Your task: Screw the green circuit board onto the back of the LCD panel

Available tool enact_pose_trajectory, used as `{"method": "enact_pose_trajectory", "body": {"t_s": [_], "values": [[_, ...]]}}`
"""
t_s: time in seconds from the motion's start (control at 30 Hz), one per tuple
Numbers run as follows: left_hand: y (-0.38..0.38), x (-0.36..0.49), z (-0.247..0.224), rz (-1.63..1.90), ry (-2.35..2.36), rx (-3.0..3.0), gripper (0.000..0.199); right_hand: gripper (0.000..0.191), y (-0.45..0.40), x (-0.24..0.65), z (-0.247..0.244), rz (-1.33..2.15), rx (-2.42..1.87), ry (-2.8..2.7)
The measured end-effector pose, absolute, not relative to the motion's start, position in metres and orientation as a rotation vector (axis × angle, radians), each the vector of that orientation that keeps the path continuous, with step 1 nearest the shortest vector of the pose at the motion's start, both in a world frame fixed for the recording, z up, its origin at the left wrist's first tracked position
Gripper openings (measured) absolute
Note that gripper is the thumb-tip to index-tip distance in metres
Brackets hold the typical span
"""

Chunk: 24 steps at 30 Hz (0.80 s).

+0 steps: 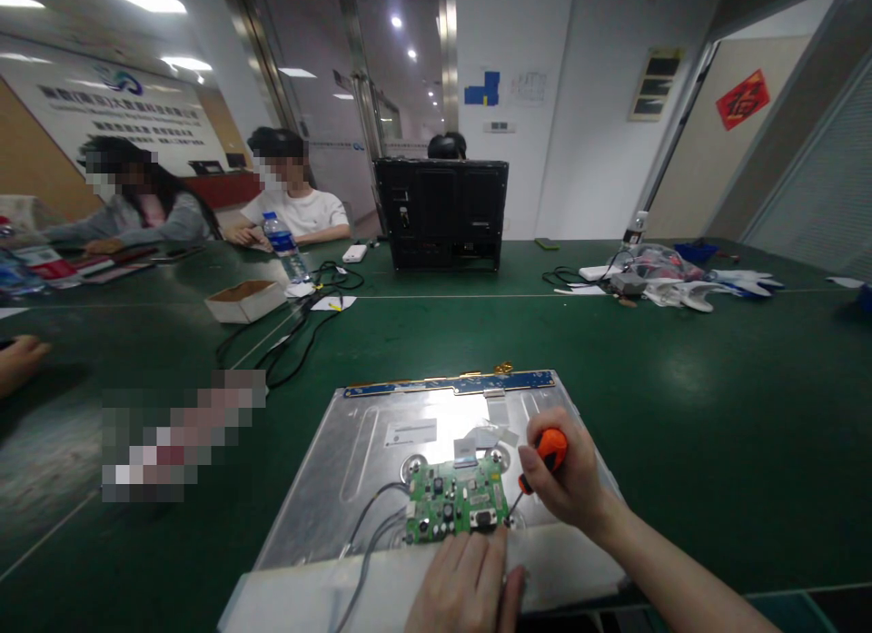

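My right hand (579, 488) is closed around a screwdriver (553, 446) with an orange and black handle. The shaft slants down to the lower right corner of a green circuit board (453, 492), its tip at or close to a screw there. My left hand (460, 578) lies with fingers stretched out at the board's near edge, holding nothing that shows. Beneath the board is the silver metal back of a display panel (327, 469), with a blue circuit strip (436, 386) along its far edge. Grey cables (374, 547) run from the board's left side.
A black monitor (441, 213) stands across the green table (688, 415). Left of centre are an open box (245, 301), a water bottle (284, 247) and black cables (292, 342). Gloves (681, 292) and a plastic bag lie far right. Other people sit beyond and left.
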<state>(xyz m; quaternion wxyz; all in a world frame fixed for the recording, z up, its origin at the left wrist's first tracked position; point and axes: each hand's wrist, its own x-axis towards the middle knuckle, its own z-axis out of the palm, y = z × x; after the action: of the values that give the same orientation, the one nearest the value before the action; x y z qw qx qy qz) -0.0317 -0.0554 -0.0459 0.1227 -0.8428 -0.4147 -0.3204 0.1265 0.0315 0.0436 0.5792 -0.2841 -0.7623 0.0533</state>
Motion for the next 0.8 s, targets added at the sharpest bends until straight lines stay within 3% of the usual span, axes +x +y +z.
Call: {"method": "enact_pose_trajectory", "body": {"t_s": [0.3,0.8], "values": [[-0.0548,-0.0327,-0.0449,-0.932,-1.180,-2.451,0.025,0.010,0.0256,0.1269,0.0427,-0.106,-0.639,-1.755],[-0.0553,-0.0309,-0.0405,-0.897,-1.166,-2.417,0.023,0.006,0.0255,0.1299,0.0439,-0.094,-0.574,-1.768]]}}
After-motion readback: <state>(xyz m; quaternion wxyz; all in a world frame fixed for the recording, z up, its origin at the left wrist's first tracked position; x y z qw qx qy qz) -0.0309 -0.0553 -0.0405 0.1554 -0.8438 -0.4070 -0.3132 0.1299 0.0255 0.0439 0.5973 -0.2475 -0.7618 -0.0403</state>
